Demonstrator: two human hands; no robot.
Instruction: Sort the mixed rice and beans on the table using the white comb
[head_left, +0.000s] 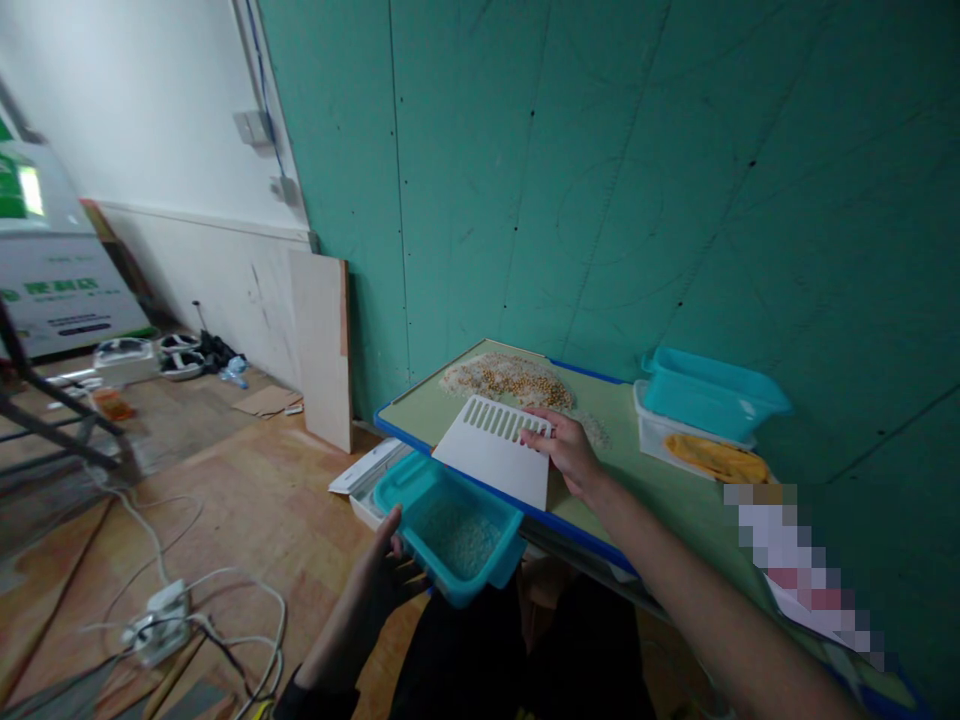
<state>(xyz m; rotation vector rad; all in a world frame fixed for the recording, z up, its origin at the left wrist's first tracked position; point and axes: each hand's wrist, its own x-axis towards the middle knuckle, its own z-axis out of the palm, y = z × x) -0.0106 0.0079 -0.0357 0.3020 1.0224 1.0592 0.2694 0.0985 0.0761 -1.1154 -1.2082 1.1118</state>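
Observation:
My right hand (564, 448) grips the right edge of a flat white plastic panel (491, 458) that has a row of slots along its far end. The panel lies tilted over the table's front edge. Just below it is a teal plastic tub (511, 572) with pale grains (457, 535) inside. My left hand (381, 572) holds the tub's near left side, thumb at the rim and fingers under it. Behind the panel, a heap of pale grains mixed with yellow kernels (510, 378) is spread on the green tabletop (409, 410).
A second teal tub (709, 392) rests in a white tray (651, 432) at the right, with a yellow cloth-like item (716, 458) in front. A white box (367, 500) sits below the table's left corner. A power strip (161, 622) and cables lie on the floor. A board (322, 350) leans against the wall.

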